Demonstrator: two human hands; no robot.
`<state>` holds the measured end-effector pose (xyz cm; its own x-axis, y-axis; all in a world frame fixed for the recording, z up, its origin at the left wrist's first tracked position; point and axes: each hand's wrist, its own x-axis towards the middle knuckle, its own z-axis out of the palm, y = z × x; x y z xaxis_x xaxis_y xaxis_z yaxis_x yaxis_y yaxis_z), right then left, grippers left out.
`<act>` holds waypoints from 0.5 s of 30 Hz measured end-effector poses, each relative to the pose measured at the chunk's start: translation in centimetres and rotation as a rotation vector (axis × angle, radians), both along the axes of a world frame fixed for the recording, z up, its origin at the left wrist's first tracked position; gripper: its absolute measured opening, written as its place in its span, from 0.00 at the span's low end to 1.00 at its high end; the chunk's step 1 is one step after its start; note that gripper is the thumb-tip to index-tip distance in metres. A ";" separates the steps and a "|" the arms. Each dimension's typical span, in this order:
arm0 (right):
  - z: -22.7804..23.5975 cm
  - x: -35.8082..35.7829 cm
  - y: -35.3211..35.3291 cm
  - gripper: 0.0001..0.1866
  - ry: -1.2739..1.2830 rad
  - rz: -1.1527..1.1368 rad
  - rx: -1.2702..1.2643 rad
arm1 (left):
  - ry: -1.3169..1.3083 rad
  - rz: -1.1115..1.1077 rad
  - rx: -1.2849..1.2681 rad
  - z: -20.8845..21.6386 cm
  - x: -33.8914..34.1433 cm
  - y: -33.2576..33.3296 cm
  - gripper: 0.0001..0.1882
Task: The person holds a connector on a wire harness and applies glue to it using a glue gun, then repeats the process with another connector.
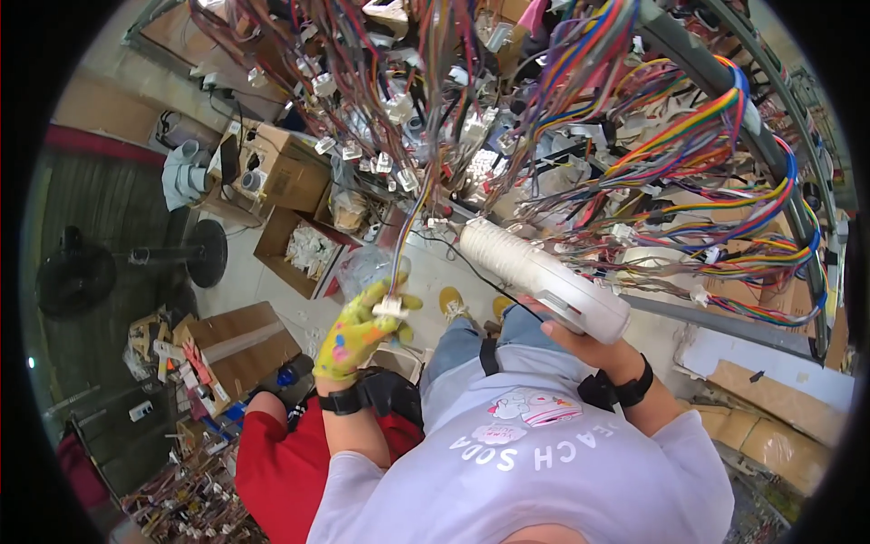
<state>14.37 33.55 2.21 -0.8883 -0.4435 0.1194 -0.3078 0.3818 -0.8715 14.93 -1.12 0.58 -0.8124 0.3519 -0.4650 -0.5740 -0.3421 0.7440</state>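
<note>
Floor (431,276) beneath; tool (546,277) aslant, forward-left

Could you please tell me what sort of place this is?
Probably a wiring workshop. Many coloured wire bundles hang around a dark bar, an open box holds small white pieces, and the gloved left hand holds a thin cable ending in a white connector.

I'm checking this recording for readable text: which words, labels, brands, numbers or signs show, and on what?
Lavender T-shirt: large white capitals, upside down in view; legible in part, not copied here.
Cartoon print on its chest: small pink lettering, too small to read surely.
White connector at the left hand, white handheld tool: no readable text.
</note>
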 end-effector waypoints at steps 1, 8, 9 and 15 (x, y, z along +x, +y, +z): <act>-0.2 0.0 -0.3 0.18 -0.008 0.021 -0.006 | -0.008 0.021 -0.006 -1.2 0.0 0.3 0.33; -2.5 0.5 -1.8 0.20 -0.288 -0.006 -0.068 | -0.166 0.521 0.301 -12.9 0.0 3.8 0.22; -3.0 0.6 -2.0 0.20 -0.257 0.028 0.026 | -0.217 0.572 0.373 -14.2 -0.2 4.3 0.21; -6.8 -0.3 -2.9 0.22 -0.377 0.064 0.073 | -0.397 0.660 0.579 -19.1 -0.5 5.9 0.16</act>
<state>14.03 30.69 -4.57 -0.8342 -0.4946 -0.2441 0.0039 0.4373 -0.8993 14.38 4.79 -18.57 -0.7497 0.1415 -0.6464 -0.3079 -0.9393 0.1514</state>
